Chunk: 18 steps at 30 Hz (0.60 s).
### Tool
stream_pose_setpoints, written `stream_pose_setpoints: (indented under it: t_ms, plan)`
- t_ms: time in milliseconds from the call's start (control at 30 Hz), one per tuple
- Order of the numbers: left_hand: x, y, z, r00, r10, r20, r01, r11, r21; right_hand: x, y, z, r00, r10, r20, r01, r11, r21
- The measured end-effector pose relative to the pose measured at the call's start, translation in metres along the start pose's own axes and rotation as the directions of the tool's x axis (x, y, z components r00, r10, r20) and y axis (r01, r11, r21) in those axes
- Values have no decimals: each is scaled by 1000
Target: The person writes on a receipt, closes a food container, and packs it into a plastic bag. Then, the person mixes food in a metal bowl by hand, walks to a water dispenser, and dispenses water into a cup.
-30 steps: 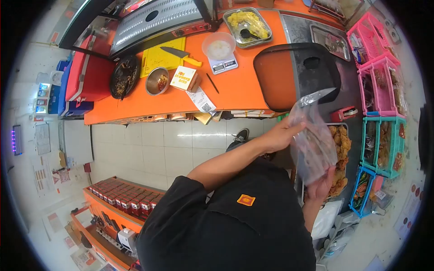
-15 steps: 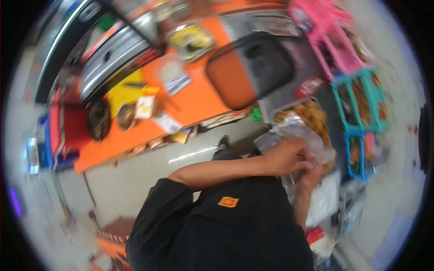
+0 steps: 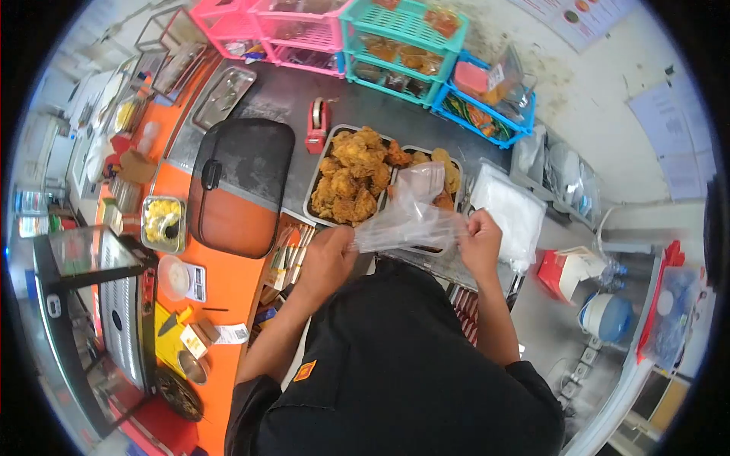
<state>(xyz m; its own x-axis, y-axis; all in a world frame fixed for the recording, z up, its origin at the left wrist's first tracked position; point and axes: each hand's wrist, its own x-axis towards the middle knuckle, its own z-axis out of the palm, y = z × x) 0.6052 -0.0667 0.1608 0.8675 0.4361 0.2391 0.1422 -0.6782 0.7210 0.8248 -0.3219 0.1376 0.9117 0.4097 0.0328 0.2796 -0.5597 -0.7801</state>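
A clear plastic bag [image 3: 407, 216] is stretched between my two hands in front of my chest. My left hand [image 3: 331, 258] is closed on the bag's left end, and my right hand [image 3: 479, 239] pinches its right end. Beneath and behind the bag, a metal tray holds fried chicken [image 3: 353, 171]. Beside it, a second tray [image 3: 456, 163] holds more fried pieces, partly covered by the bag. A stack of white plastic bags [image 3: 508, 213] lies to the right of my right hand.
Behind the trays stands a red tape dispenser [image 3: 317, 125]. Teal baskets [image 3: 403, 45] and a blue basket [image 3: 479, 110] line the wall. A black-rimmed tray [image 3: 239, 186] is at left, with a knife [image 3: 175, 321] and a scale [image 3: 195, 283] beyond on the orange counter.
The view has turned right toward the chicken trays. My hands have moved apart, and the bag, earlier hanging and then bunched between them, is now stretched sideways.
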Motion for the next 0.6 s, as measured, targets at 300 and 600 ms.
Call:
stream_pose_setpoints:
  t_ms: [300, 600]
  plan:
    - [10, -2, 22, 962, -209, 176, 214, 977, -10, 23, 3, -45, 861, 496, -110, -205, 537, 819]
    - [95, 95, 85, 983, 165, 74, -152, 976, -158, 24, -40, -21, 952, 77, -296, 57, 906, 419]
